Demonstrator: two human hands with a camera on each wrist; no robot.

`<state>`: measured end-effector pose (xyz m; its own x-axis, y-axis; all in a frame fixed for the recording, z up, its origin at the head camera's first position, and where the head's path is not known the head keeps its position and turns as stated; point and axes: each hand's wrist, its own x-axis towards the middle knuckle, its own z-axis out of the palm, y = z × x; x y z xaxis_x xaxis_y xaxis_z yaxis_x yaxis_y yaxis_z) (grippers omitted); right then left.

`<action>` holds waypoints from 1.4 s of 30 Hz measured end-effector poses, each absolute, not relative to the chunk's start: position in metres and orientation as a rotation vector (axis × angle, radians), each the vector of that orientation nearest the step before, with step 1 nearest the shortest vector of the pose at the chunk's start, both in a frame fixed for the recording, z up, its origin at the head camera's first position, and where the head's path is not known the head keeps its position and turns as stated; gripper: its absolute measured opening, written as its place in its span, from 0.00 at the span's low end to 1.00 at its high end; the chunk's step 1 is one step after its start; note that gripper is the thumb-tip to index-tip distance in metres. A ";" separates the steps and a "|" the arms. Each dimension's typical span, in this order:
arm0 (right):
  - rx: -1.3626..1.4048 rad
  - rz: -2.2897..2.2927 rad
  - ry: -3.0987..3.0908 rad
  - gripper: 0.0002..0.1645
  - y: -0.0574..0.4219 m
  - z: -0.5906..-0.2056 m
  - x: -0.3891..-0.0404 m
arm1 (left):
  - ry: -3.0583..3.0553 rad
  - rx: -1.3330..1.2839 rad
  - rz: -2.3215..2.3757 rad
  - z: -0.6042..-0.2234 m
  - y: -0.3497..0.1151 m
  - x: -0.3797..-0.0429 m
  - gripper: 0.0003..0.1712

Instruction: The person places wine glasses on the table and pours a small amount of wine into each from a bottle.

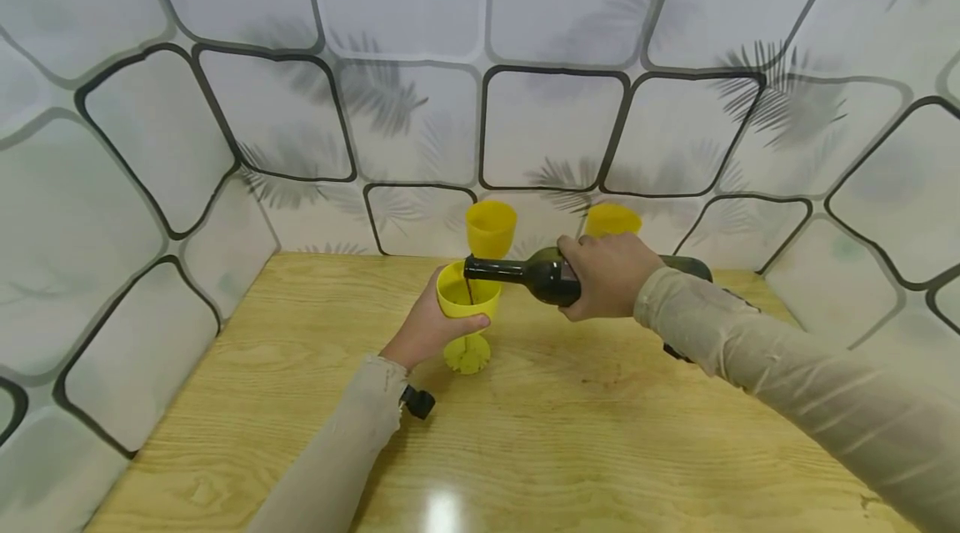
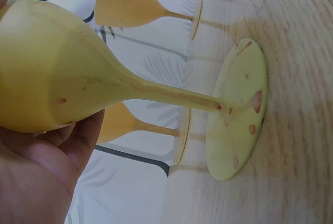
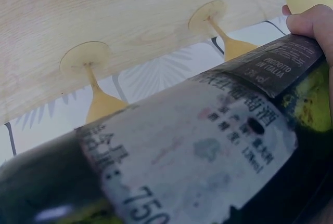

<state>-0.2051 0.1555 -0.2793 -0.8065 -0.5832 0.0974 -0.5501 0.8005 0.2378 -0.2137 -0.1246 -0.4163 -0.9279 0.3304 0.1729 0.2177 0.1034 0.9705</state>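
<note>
My left hand (image 1: 429, 326) grips the bowl of a yellow goblet (image 1: 491, 304), thumb along its near side. In the left wrist view, the goblet's stem and round foot (image 2: 237, 120) show reddish-brown drips and spots, with the foot right at the tabletop. My right hand (image 1: 611, 276) holds a dark green wine bottle (image 1: 552, 279) around its body, tipped nearly level with its neck to the left. The mouth lies over the goblet's rim, and a thin dark stream runs down into the bowl. A worn white label (image 3: 192, 146) covers part of the bottle in the right wrist view.
Two more yellow goblets stand at the back by the wall, one (image 1: 491, 226) right behind the held goblet, the other (image 1: 612, 219) partly hidden behind my right hand. Beneath is a light wood table (image 1: 570, 433) with faint reddish marks. Patterned walls (image 1: 555, 133) enclose its back and sides.
</note>
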 end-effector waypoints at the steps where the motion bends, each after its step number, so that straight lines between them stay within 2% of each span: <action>1: 0.894 -0.301 -2.821 0.37 0.155 -0.280 -0.205 | 2.267 0.568 1.968 -0.416 -0.125 -0.214 0.47; 28: 0.889 -0.311 -2.836 0.38 0.151 -0.280 -0.204 | 2.292 0.537 1.947 -0.414 -0.125 -0.213 0.49; 42: 0.899 -0.300 -2.851 0.38 0.153 -0.278 -0.204 | 2.264 0.537 1.955 -0.415 -0.125 -0.214 0.47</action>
